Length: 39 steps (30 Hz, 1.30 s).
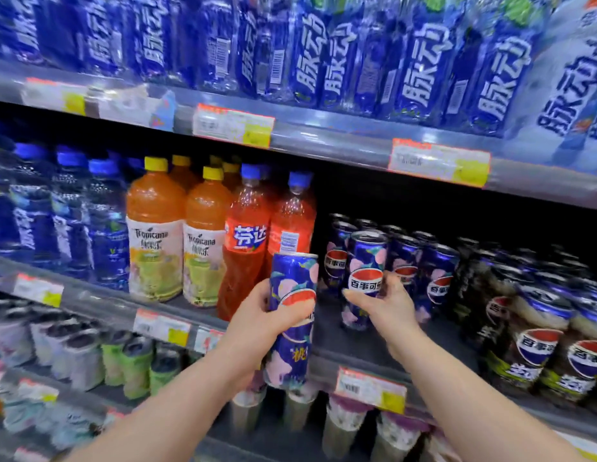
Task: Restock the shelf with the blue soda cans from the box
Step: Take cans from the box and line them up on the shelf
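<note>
Two grips, left hand (pixel 265 316) round blue can (pixel 293 275), right hand (pixel 392 306) round second can (pixel 367 258), fingers hidden

Price tags (pixel 233 125) illegibly blurred; top-shelf bottles (pixel 420 68) capless at upper edge.

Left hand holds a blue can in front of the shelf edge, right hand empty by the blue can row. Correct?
Not quite. In the head view the right hand isn't empty: it grips a second blue can at the front of the blue can row. The left hand does hold a blue can in front of the shelf edge.
</note>
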Each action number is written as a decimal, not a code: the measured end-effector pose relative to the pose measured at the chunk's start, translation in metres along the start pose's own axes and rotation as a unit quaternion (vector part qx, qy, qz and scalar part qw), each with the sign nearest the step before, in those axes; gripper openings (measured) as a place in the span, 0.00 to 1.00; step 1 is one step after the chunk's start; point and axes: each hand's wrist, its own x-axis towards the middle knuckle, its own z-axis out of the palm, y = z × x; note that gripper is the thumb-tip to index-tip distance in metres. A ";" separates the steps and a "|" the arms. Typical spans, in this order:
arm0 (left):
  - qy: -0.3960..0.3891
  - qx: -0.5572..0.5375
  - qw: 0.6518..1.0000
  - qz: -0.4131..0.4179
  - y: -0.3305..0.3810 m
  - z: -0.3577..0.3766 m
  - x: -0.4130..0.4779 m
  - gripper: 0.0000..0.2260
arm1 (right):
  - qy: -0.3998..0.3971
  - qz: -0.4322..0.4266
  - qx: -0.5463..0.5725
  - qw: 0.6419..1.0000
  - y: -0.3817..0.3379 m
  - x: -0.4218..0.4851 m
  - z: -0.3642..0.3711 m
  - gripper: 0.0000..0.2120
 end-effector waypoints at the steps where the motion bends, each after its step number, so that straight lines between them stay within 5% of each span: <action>1: 0.008 0.006 1.000 0.005 0.000 -0.002 0.002 0.20 | -0.011 -0.005 -0.003 1.000 0.004 0.007 0.007 0.21; 10: 0.032 0.004 0.999 0.021 0.005 -0.013 0.007 0.19 | -0.022 -0.015 -0.097 0.995 0.029 0.040 0.043 0.27; 24: 0.011 0.006 1.000 0.020 0.004 -0.008 0.012 0.19 | -0.147 0.016 -0.224 0.963 0.021 0.033 0.020 0.37; 29: 0.004 0.010 1.000 0.019 0.001 -0.003 0.013 0.19 | -0.177 0.022 -0.207 0.962 0.020 0.015 0.012 0.40; 34: 0.000 0.015 1.000 0.015 -0.002 0.002 0.012 0.22 | -0.210 0.027 -0.175 0.962 0.021 0.010 0.006 0.32; 39: -0.004 0.008 1.000 0.011 -0.004 0.007 0.011 0.21 | -0.221 0.025 -0.175 0.959 0.018 0.006 0.006 0.38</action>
